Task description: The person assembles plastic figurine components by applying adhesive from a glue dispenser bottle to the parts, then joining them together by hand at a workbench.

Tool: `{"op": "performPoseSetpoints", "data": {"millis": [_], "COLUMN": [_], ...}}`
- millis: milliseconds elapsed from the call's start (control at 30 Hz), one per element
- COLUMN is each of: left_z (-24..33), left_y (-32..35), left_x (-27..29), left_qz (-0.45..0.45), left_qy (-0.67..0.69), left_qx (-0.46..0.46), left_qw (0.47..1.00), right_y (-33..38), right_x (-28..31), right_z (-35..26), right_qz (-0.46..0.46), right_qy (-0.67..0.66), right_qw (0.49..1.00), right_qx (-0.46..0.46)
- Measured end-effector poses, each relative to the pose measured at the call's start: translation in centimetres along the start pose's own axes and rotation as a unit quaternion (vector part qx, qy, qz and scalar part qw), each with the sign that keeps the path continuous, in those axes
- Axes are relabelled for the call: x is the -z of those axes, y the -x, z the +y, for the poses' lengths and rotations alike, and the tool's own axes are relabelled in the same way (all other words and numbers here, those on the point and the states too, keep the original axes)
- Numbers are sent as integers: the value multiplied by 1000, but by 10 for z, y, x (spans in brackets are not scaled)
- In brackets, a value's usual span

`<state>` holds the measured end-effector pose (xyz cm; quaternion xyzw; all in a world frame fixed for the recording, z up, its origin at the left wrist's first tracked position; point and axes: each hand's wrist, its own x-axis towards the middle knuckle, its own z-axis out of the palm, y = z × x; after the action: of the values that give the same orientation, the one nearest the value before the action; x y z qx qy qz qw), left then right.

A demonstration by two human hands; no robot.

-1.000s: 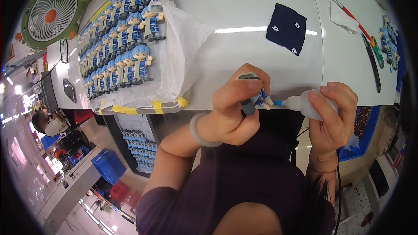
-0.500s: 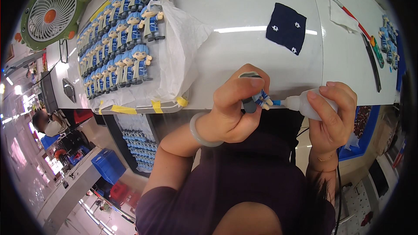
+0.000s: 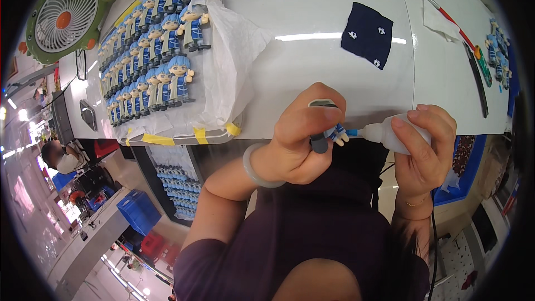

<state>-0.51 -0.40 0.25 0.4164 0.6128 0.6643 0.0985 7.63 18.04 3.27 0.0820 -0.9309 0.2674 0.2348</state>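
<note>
I wear a dark purple short-sleeved top (image 3: 312, 234). A pale, smooth bangle (image 3: 253, 170) circles my left wrist; a thin gold chain bracelet (image 3: 413, 203) sits on my right wrist.

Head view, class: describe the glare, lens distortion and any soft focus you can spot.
Head view: a bright glare streak crosses the white table beside the dark blue cloth; the table edge bows from fisheye distortion, with black corners; the floor and background at lower left look soft, while the left hand and white bottle stay fairly sharp.

Blue plastic crate (image 3: 137, 212) on the floor lower left, dark rectangular screen (image 3: 61, 118) at the table's left edge
</note>
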Motion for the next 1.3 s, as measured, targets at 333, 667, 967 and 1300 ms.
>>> {"op": "performPoseSetpoints", "data": {"millis": [333, 667, 967, 1300], "left_z": [1, -1, -9, -4], "left_y": [2, 0, 3, 6], "left_x": [0, 0, -1, -4], "left_qz": [-5, -7, 31, 13], "left_qy": [4, -3, 63, 115], "left_qx": [17, -3, 2, 11], "left_qw": [1000, 1000, 998, 993], "right_y": [1, 1, 16, 36], "right_x": [2, 2, 6, 13], "right_z": [-1, 0, 23, 64], "right_qz": [8, 8, 89, 157], "right_qy": [2, 2, -106, -281], "right_qw": [1000, 1000, 977, 916], "right_qx": [-20, -19, -164, -238]}}
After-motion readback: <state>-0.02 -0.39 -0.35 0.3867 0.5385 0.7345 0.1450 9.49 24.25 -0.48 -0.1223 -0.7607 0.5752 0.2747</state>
